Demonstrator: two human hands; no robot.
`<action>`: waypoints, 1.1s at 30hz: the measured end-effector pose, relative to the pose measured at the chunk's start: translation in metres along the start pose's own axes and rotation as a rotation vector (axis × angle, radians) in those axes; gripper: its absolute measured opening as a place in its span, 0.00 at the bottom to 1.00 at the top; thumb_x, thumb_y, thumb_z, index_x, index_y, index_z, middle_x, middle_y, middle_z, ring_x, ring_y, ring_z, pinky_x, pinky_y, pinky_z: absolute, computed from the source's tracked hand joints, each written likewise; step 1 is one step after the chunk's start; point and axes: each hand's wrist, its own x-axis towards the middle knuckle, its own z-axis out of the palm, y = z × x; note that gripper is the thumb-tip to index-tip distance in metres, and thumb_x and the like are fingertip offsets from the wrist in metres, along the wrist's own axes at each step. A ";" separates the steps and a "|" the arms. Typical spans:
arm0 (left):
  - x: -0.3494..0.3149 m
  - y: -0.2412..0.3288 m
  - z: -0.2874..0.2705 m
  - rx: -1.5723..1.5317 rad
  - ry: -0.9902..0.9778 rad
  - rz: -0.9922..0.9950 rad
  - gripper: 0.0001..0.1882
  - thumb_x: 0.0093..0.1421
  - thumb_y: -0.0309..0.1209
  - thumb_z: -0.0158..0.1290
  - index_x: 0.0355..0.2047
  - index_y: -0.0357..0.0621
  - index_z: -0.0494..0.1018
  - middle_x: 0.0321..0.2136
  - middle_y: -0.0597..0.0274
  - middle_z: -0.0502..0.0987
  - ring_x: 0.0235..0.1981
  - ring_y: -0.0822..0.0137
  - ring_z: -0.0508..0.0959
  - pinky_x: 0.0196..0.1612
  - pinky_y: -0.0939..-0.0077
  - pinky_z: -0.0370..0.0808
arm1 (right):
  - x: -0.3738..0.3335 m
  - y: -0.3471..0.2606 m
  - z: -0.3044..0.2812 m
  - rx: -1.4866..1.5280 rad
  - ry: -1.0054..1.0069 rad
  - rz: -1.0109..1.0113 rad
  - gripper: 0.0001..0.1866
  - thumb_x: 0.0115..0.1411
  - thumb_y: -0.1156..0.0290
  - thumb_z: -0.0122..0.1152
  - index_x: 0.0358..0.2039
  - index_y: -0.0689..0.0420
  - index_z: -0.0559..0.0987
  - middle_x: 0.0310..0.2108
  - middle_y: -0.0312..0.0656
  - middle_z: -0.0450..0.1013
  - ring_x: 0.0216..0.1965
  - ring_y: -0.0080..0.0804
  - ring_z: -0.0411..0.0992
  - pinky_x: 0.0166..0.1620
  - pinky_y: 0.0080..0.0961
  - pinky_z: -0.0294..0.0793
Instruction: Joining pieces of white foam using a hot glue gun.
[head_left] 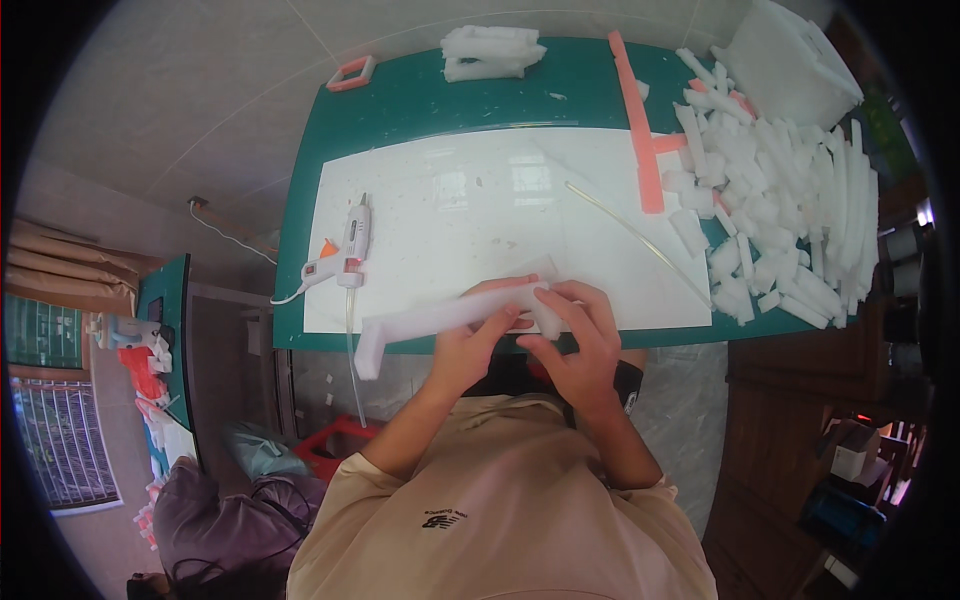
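A long white foam strip [420,313] with a short piece angled down at its left end is held near the table's front edge. My left hand [478,335] has its thumb and fingers closed around the strip's middle. At its right end, a short white foam piece [545,318] stands crosswise, and my right hand [582,335] pinches there. Whether that piece is joined to the strip, I cannot tell. A white-and-grey hot glue gun [352,245] lies to the left, with a long clear glue stick [350,335] sticking out past the table edge.
A loose glue stick [635,235] lies on the white board [430,190]. Pink foam strips [640,130] lie beside a heap of white foam pieces [770,200]. Stacked foam [490,52] and a small pink-and-white frame [350,73] sit at the back. Another person [225,525] is at lower left.
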 end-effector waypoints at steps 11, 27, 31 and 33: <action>-0.001 -0.002 -0.002 -0.099 0.018 -0.106 0.16 0.61 0.23 0.50 0.49 0.27 0.70 0.44 0.50 0.76 0.38 0.65 0.79 0.44 0.74 0.79 | 0.003 0.005 -0.012 0.066 -0.082 0.008 0.36 0.40 0.52 0.73 0.49 0.57 0.77 0.47 0.47 0.68 0.46 0.42 0.69 0.45 0.33 0.72; 0.009 -0.001 -0.003 -0.132 -0.027 -0.163 0.18 0.63 0.26 0.48 0.51 0.27 0.68 0.46 0.46 0.76 0.43 0.58 0.79 0.44 0.69 0.79 | 0.011 0.010 -0.013 0.178 -0.177 0.233 0.30 0.50 0.81 0.63 0.56 0.57 0.70 0.44 0.44 0.74 0.41 0.35 0.73 0.43 0.27 0.74; 0.010 0.002 -0.013 -0.059 -0.103 -0.134 0.20 0.64 0.29 0.49 0.52 0.27 0.66 0.47 0.43 0.75 0.43 0.57 0.80 0.45 0.69 0.78 | 0.017 0.013 -0.019 0.130 -0.131 0.220 0.30 0.51 0.79 0.65 0.56 0.58 0.70 0.43 0.45 0.75 0.40 0.33 0.74 0.42 0.26 0.75; 0.009 0.003 -0.024 -0.067 -0.096 -0.147 0.19 0.64 0.28 0.49 0.52 0.27 0.67 0.47 0.44 0.75 0.43 0.58 0.80 0.44 0.70 0.78 | 0.020 0.018 -0.025 0.112 -0.112 0.233 0.30 0.51 0.78 0.66 0.56 0.58 0.70 0.42 0.45 0.75 0.40 0.32 0.74 0.42 0.26 0.74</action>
